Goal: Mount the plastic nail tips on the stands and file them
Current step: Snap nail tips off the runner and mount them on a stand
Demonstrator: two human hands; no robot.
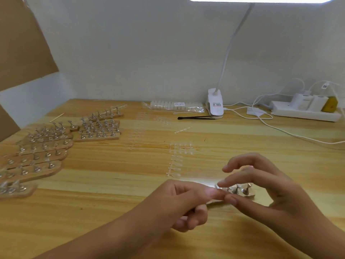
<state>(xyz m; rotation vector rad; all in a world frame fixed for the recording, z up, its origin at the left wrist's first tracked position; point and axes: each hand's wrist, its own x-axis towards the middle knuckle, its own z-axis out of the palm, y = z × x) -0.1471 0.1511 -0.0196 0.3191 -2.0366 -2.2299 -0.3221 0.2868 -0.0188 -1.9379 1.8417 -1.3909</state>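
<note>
Nail tip [217, 187]: light, thin, slippery, bendy. Left hand [179, 202] and right hand [270, 193] fingers pinch its edges beside the stand [242, 191].

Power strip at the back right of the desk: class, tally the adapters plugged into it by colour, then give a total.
On the power strip:
white adapters: 2
yellow adapter: 1
Total: 3

Hands [179, 202] [265, 187] on nail stand [242, 191]
</note>
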